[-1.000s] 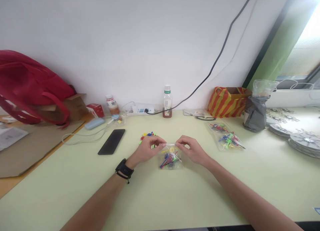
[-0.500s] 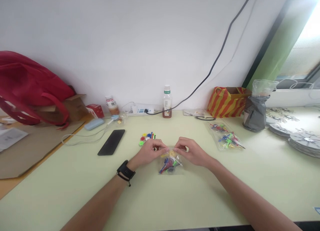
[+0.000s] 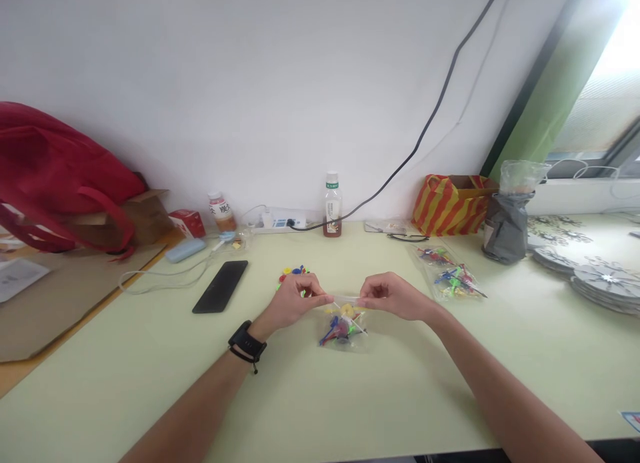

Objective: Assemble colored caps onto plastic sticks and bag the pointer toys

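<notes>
A clear plastic bag (image 3: 345,329) with small colourful plastic pieces inside lies in front of me on the pale green table (image 3: 320,403). My left hand (image 3: 299,301) pinches the left end of its top edge between thumb and fingers. The right end of that edge is pinched in my right hand (image 3: 395,296), and the edge runs straight between them. Just behind my left hand sits a small group of loose coloured pieces (image 3: 296,271), partly hidden by it. Two more filled clear bags (image 3: 457,281) rest off to the right.
A black phone (image 3: 221,287) lies to the left. Along the wall stand a drink bottle (image 3: 333,206), a power strip (image 3: 280,221) and a striped bag (image 3: 450,203). Grey discs (image 3: 605,286) are stacked far right. A red backpack (image 3: 65,176) is far left.
My hands have drawn apart along the bag's top edge, which now looks stretched straight. Both hands still pinch it.
</notes>
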Tool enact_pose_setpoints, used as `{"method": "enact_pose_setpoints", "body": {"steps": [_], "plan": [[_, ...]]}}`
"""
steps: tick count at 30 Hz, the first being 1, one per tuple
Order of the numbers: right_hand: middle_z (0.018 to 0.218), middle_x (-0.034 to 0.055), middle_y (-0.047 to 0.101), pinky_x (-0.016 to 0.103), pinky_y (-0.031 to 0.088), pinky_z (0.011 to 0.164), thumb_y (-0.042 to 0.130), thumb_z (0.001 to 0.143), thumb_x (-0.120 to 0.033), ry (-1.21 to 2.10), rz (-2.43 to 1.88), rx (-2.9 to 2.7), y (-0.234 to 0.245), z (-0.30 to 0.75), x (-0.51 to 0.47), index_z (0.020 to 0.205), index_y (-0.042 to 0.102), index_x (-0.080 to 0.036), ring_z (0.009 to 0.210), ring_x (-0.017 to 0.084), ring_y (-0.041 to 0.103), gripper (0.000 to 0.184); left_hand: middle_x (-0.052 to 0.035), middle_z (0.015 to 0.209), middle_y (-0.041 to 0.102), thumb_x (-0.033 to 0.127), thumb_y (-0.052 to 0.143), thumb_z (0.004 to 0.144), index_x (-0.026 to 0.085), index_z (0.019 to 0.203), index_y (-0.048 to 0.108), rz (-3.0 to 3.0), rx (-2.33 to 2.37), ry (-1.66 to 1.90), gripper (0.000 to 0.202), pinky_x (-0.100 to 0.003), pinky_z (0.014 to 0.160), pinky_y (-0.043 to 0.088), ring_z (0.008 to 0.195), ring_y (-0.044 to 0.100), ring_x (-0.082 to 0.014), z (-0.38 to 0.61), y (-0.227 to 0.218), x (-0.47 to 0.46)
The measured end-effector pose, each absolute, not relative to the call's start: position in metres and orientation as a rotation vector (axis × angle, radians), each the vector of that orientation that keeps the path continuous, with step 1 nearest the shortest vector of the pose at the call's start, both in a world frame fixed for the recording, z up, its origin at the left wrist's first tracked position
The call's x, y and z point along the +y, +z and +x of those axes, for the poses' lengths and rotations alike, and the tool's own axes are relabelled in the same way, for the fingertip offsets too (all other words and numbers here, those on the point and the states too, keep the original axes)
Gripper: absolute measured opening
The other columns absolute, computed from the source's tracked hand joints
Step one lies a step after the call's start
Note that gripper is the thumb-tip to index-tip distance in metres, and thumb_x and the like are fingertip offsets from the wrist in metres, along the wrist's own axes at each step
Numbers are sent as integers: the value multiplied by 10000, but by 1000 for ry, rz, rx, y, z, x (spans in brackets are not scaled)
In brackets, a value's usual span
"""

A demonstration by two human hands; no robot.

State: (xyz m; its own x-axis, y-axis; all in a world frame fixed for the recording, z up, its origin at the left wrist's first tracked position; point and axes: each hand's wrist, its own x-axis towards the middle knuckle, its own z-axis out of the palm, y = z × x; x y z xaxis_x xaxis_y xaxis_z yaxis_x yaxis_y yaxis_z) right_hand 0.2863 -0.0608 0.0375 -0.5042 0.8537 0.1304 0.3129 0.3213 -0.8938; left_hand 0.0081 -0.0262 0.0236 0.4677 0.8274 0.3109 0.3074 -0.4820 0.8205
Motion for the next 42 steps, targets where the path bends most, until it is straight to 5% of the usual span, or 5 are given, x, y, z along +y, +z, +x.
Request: {"method": "enact_pose_setpoints", "body": {"steps": [9, 17, 31, 36, 42], "plan": [[856, 55, 727, 355, 533, 749, 652, 937, -445, 474, -1182, -1651, 21, 311, -41, 865, 668, -218, 787, 217, 672, 238, -76, 1212, 725, 513, 566, 988, 248, 1192, 721, 2118, 1393, 1219, 369, -354, 860, 541, 1065, 663, -235, -19, 19, 2], [913, 101, 723, 381, 443, 810, 527, 961, -141, -405, -1347, -2107, -23, 300, -20, 829, 659, -211, 909, 256, 633, 199, -130, 1567, 505, 582, 624, 932, 257, 1430, 610, 2425, 1527, 748, 594, -582, 1226, 308, 1525, 319, -375, -30, -16, 7], [1201, 148, 708, 492, 411, 1022, 575, 948, -341, -350, -1830, -2004, -34, 312, -10, 1118, 662, -200, 1216, 343, 563, 237, -111, 1616, 450, 554, 522, 1006, 236, 1454, 594, 2431, 1325, 651, 554, -592, 1266, 261, 1563, 243, -358, -7, -15, -9], [1385, 182, 625, 579, 380, 1109, 582, 941, -327, -381, -1770, -1905, -34, 314, -11, 1263, 635, -183, 1362, 397, 468, 356, 38, 1724, 239, 408, 426, 1058, 397, 1590, 393, 2246, 1016, 623, 533, -526, 1304, 212, 1607, 161, -271, 4, -1, -25], [1412, 105, 631, 470, 447, 1134, 513, 1018, -297, 99, -1191, -2223, -23, 291, -33, 1438, 555, -242, 1348, 275, 530, 425, -14, 1619, 450, 154, 481, 917, 317, 1477, 555, 2215, 1042, 656, 588, -482, 1292, 267, 1505, 394, -254, -7, 8, -18]]}}
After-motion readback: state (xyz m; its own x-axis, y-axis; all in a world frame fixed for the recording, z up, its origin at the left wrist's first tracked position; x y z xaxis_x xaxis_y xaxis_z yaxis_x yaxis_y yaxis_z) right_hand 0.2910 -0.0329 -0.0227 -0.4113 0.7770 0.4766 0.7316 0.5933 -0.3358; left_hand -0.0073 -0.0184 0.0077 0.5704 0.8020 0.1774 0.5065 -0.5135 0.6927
